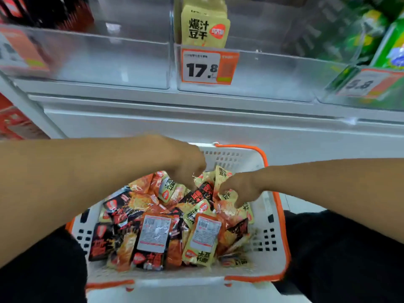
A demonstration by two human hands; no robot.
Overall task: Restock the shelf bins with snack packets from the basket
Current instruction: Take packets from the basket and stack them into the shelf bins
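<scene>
A white basket with an orange rim [231,159] rests between my knees, full of yellow, orange and black snack packets [157,226]. Both hands reach into its far end. My left hand [188,162] points fingers down onto the yellow packets there; blur hides whether it grips one. My right hand [238,189] has its fingers closed on a yellow packet [227,194] that still lies in the pile. Above, a clear shelf bin [251,77] holds a stack of matching yellow packets [204,27] behind a 17.8 price tag [207,66].
Left of it is another clear bin [105,62], with red and black packs [50,12] behind. To the right, a bin of green packets [391,44] carries a 5.8 tag [363,84]. A white shelf ledge [196,119] runs below the bins.
</scene>
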